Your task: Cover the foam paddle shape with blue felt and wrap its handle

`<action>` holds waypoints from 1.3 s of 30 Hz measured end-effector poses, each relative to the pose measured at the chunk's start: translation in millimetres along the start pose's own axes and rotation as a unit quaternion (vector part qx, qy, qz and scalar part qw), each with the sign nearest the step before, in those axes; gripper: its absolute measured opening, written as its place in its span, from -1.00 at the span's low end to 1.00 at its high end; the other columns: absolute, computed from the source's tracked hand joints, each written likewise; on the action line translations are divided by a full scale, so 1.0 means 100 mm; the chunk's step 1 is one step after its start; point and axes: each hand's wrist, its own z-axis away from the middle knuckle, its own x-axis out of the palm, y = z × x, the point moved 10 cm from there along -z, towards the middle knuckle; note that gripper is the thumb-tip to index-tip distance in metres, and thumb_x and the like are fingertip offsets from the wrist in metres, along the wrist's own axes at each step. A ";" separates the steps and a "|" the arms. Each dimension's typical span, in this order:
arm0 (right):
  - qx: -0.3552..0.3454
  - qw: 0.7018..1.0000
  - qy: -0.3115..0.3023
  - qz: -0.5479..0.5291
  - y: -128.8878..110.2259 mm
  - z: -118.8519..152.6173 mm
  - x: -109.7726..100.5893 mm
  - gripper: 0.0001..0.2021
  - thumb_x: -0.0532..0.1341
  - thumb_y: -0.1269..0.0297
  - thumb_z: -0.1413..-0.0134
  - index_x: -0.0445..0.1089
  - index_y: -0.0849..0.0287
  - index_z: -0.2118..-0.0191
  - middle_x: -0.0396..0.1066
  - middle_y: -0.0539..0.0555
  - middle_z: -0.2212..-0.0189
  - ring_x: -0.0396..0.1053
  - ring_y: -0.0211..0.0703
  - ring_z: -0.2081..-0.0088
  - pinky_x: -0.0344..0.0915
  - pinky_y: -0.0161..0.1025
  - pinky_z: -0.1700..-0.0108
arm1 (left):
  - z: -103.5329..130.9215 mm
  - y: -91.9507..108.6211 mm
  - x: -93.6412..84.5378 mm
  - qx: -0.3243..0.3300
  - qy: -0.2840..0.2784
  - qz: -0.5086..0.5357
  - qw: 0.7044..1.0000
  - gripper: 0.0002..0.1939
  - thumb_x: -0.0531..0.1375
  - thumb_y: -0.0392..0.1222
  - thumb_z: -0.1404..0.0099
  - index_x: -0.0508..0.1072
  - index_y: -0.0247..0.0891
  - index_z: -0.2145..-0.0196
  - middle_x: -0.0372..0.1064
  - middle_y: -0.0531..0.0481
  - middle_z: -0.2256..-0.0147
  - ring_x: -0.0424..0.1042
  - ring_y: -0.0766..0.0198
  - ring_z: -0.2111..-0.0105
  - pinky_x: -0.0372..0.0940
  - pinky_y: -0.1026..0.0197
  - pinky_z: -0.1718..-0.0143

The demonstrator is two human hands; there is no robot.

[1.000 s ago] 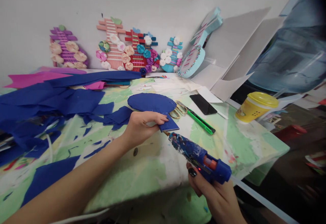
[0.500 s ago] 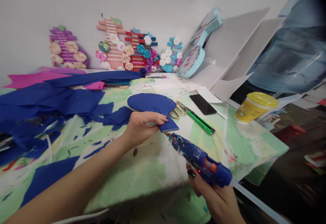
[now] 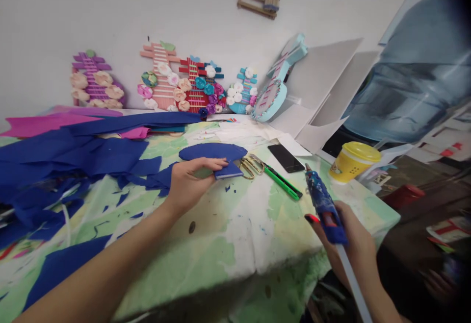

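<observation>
My left hand pinches a small blue covered piece whose pale edge faces me. Behind it a blue oval lies on the cloth-covered table. My right hand is wrapped round a blue glue gun, its nozzle pointing up and away, with a long glue stick trailing from its rear. Gold-handled scissors and a green cutter lie between the hands.
Blue paper or fabric covers the left side. A black phone and a yellow-lidded cup stand at the right. Flower-decorated guitar shapes lean on the wall; white boards rest beside a large water bottle.
My right hand has carried the glue gun away to the right and turned its nozzle upward. My left hand still holds the small blue piece. The view has tilted up slightly.
</observation>
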 end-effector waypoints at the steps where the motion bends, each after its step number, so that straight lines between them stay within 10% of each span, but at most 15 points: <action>1: -0.011 0.999 -0.022 0.048 0.09 -0.07 0.01 -0.74 0.18 0.10 -0.03 0.28 0.09 0.17 0.44 0.09 0.35 0.38 -0.05 0.37 0.22 -0.23 0.38 | -0.02 -0.03 -0.07 -0.009 0.024 0.011 1.000 -0.89 0.30 -0.39 -0.10 0.51 -0.21 0.41 0.57 -0.04 0.28 0.55 0.11 0.19 0.44 0.00 0.04; 8: 0.008 0.957 -0.128 0.260 0.95 -0.38 0.13 -0.77 0.09 0.15 -0.10 0.28 0.22 0.22 0.42 0.25 0.28 0.42 0.06 0.28 0.26 -0.15 0.29 | -0.11 -0.14 -0.37 -0.015 0.108 -0.041 0.993 -0.83 0.30 -0.28 -0.17 0.55 -0.15 0.24 0.55 0.00 0.20 0.52 0.12 0.13 0.42 0.00 -0.01; 13: -0.023 0.955 -0.116 0.271 1.01 -0.48 0.24 -0.69 0.10 0.27 -0.09 0.33 0.38 0.10 0.43 0.37 0.18 0.42 0.12 0.14 0.28 -0.11 0.13 | -0.13 -0.12 -0.49 0.025 0.123 -0.161 0.979 -0.83 0.20 -0.23 -0.27 0.55 -0.10 0.19 0.55 0.06 0.18 0.51 0.06 0.11 0.39 -0.15 -0.02; 19: 0.000 0.974 -0.054 0.218 0.54 -0.52 0.10 -0.77 0.11 0.23 -0.11 0.43 0.23 0.21 0.49 0.22 0.29 0.43 0.10 0.25 0.28 -0.06 0.22 | -0.10 0.31 -0.44 0.149 0.105 -0.245 0.952 -0.73 0.12 -0.29 -0.34 0.49 -0.06 0.06 0.51 0.14 0.11 0.45 0.11 0.02 0.26 -0.13 -0.16; 23: -0.052 0.993 -0.107 -0.014 -0.09 -0.48 0.26 -0.85 0.17 0.26 -0.07 0.43 0.16 0.26 0.48 0.10 0.34 0.41 -0.08 0.33 0.29 -0.14 0.24 | -0.01 0.54 -0.16 0.240 0.039 -0.332 0.911 -0.72 0.11 -0.36 -0.33 0.45 -0.17 0.04 0.53 0.01 0.17 0.51 0.17 0.13 0.35 0.00 -0.05; 29: -0.097 0.923 -0.120 -0.353 -1.02 -0.29 0.60 -0.47 0.34 0.21 0.07 0.20 0.08 -0.05 0.37 0.01 0.28 0.30 -0.26 0.42 0.32 -0.21 0.27 | 0.20 0.57 0.19 0.332 -0.038 -0.369 0.867 -0.71 0.11 -0.41 -0.31 0.39 -0.30 0.02 0.53 -0.13 0.19 0.53 0.18 0.18 0.43 0.16 0.14; 39: -0.031 0.884 -0.078 -0.460 -1.27 -0.31 0.97 -0.39 0.35 0.29 0.12 0.08 0.05 -0.05 0.06 -0.21 0.56 0.08 -0.34 0.54 0.08 -0.34 0.48 | 0.28 0.56 0.29 0.346 -0.066 -0.355 0.866 -0.70 0.13 -0.47 -0.25 0.38 -0.42 0.04 0.52 -0.24 0.19 0.52 0.09 0.14 0.43 0.11 0.10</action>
